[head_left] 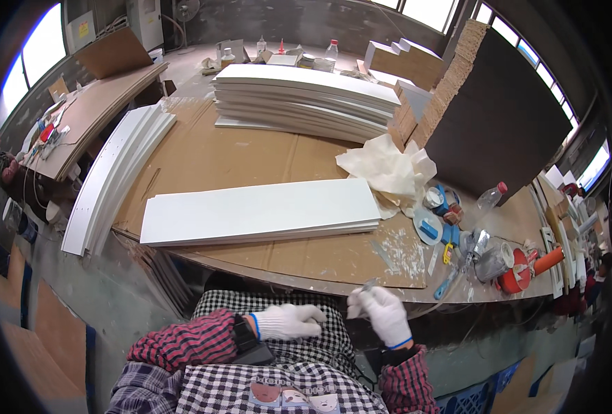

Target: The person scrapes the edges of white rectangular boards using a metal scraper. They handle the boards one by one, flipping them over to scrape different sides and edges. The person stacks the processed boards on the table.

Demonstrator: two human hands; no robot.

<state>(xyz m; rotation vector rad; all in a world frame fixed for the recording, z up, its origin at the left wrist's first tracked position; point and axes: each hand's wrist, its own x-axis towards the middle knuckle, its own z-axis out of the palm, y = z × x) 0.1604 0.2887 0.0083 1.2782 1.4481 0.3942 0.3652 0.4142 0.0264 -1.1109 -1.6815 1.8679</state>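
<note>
My left hand (288, 322), in a white knit glove with a blue cuff edge, lies over my checkered apron (251, 301) with its fingers stretched out and nothing in them. My right hand (383, 315), gloved the same way, is closed in a pinch at the table's front edge. A small greyish tip (370, 283) shows above its fingers; its kind is too small to tell. Beyond both hands, a short stack of white boards (261, 210) lies on the cardboard-covered table (306, 265), touched by neither hand.
A taller pile of white boards (299, 96) lies farther back; more boards (116, 179) lean left. Crumpled cloth (388, 172), a clear bottle (490, 198), a blue-handled brush (447, 283), a metal can (493, 262) and a red bowl (516, 276) crowd the right. A dark panel (495, 110) stands behind.
</note>
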